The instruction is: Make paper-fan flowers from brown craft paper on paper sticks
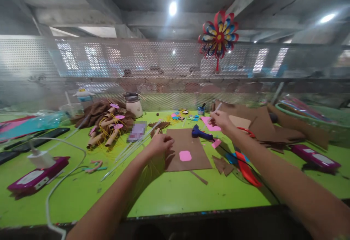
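Note:
My left hand (pixel 160 144) is closed over a bundle of brown paper and yellow strands at the left edge of a brown sheet (pixel 197 156) on the green table (pixel 177 192). A small pink cut-out (pixel 185 156) lies on that sheet. My right hand (pixel 221 120) reaches further back and pinches a thin white stick (pixel 218 108) above a pink paper piece (pixel 210 125). A blue glue gun (pixel 200 133) lies just left of that hand.
A pile of rolled brown paper pieces with pink tags (pixel 108 125) and a small jar (pixel 133 105) stand at the back left. Purple packs (pixel 37 176) (pixel 314 157), a white charger with cable (pixel 41 158), brown sheets (pixel 273 123) and red scissors (pixel 246 169) surround the work area. A perforated screen (pixel 164 72) closes the back.

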The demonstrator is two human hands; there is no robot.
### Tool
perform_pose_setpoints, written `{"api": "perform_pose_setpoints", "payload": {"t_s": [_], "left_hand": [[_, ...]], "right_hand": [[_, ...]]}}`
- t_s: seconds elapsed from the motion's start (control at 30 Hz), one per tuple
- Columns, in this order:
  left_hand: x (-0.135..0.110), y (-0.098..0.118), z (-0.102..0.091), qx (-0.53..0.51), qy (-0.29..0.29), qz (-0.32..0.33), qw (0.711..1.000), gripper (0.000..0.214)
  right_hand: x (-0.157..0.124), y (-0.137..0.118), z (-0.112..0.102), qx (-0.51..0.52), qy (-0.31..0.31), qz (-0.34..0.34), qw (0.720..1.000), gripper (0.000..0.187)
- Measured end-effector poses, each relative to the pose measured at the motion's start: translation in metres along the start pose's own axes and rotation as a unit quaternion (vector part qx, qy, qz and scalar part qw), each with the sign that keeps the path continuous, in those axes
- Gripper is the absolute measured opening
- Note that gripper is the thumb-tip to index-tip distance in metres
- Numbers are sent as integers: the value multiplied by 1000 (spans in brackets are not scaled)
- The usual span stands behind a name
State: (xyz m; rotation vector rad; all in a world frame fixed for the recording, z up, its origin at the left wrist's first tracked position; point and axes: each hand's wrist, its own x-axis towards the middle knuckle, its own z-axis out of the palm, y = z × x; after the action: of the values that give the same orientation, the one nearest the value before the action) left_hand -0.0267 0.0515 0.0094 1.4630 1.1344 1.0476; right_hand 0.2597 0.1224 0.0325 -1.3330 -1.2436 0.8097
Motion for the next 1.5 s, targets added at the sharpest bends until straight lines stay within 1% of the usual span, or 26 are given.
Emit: {"api": "perform_pose_setpoints", "payload": {"t_s": [0.03,0.07,0.13,0.2,0.23,0.27,0.3,0.37,0.4,0.43,0.47,0.5,0.6,0.7,0.83,0.9,0.97,1.07,1.13,1.2,1.27,1.3,1.33,1.4,1.5], "left_hand": [[3,5,2,80,-22,13,996,11],[5,10,4,140,-27,26,989,11],[9,16,9,226,-41,37,973,15],[12,18,14,265,-46,39,962,19],[12,18,17,274,-51,38,960,20],[12,17,19,277,-56,36,959,22],[12,15,20,274,-61,33,959,23],[11,11,21,259,-69,26,963,25],[11,9,20,247,-71,23,966,25],[10,7,20,230,-71,21,970,25],[9,6,19,211,-70,20,975,24],[9,4,18,190,-69,19,979,23],[5,0,14,132,-53,-1,990,20],[2,-3,12,109,-45,-23,993,20],[-1,0,11,108,-43,-14,993,18],[-2,3,11,108,-43,-8,993,19],[-2,5,11,104,-43,-6,994,19],[-1,4,13,100,-48,0,994,20],[-1,1,15,87,-54,0,995,22],[-1,-2,19,46,-61,-13,997,23],[-2,-6,24,1,-70,-18,997,28],[-3,-8,27,3,-75,-4,997,34],[-4,-10,31,21,-82,13,996,39],[-7,-15,37,77,-112,42,990,46],[-9,-20,44,133,-147,62,978,51]], "right_hand": [[-3,-1,0,-10,-3,-18,1000,16],[-6,-2,0,-22,-7,-37,999,15],[-13,-3,0,-52,-12,-75,996,14],[-21,1,0,-85,-11,-113,990,14],[-25,4,0,-130,-11,-142,981,15],[-29,8,-1,-200,-13,-175,964,18],[-32,13,-1,-296,-20,-208,932,22],[-36,22,-2,-495,-43,-244,833,30],[-36,27,-3,-560,-55,-245,790,32],[-36,30,-4,-593,-66,-237,766,31],[-35,33,-5,-607,-76,-230,757,30],[-33,36,-5,-609,-85,-226,756,28],[-27,42,-2,-601,-100,-221,762,24],[-24,50,4,-583,-103,-218,776,23],[-25,62,8,-545,-93,-205,808,26],[-26,63,7,-517,-78,-206,827,25],[-27,58,5,-484,-60,-214,846,23],[-28,39,3,-435,-32,-240,867,22],[-29,22,4,-365,-8,-264,893,22],[-28,7,6,-260,20,-277,925,23],[-26,-4,8,-157,37,-267,950,24],[-23,-7,8,-121,43,-252,959,26],[-20,-9,7,-89,50,-233,967,28],[-13,-9,3,-41,69,-197,977,32],[-4,-8,-7,-12,106,-179,978,34]]}}
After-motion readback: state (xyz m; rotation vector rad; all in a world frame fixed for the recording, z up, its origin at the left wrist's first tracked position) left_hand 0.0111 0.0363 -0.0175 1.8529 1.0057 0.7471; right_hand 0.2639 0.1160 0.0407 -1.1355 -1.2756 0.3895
